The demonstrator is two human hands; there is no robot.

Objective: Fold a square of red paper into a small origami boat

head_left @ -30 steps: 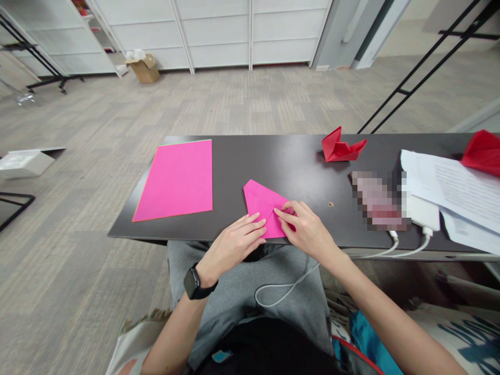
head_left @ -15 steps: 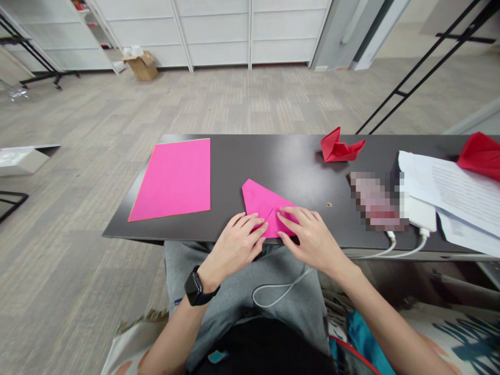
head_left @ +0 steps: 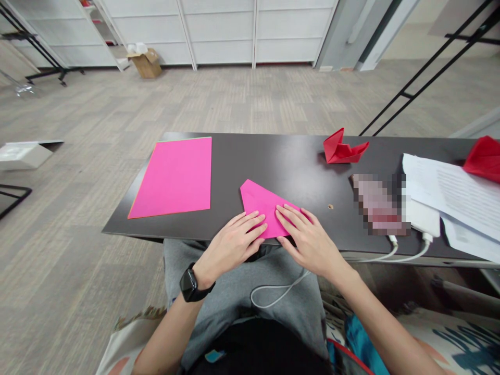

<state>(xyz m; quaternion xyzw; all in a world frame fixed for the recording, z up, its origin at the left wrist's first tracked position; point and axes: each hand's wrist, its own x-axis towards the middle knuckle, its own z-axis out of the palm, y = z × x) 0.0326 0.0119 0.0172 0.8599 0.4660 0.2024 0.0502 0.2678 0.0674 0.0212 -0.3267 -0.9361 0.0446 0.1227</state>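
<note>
A folded piece of pink paper (head_left: 258, 199) lies on the dark table at its front edge, one blunt corner pointing to the far left. My left hand (head_left: 236, 239) rests on its near left part, fingers stretched out and pressing on the sheet. On the right part lies my right hand (head_left: 307, 237), open, with its fingers flat and its thumb by the near edge. The fingers of both hands hide the paper's lower corners. To the left is a stack of flat coloured sheets (head_left: 175, 174) with a pink one on top.
A folded red paper piece (head_left: 344, 150) stands at the table's back right. Further right are a blurred-out flat object (head_left: 377, 203), a white power bank (head_left: 424, 214) with cables, printed sheets (head_left: 445, 182) and another red paper piece (head_left: 484, 159). A cable loop (head_left: 269, 302) hangs over my lap.
My right hand's fingers have gone from bent at the middle of the pink paper to lying flatter across its right part. My left hand has shifted slightly; the view has moved a little.
</note>
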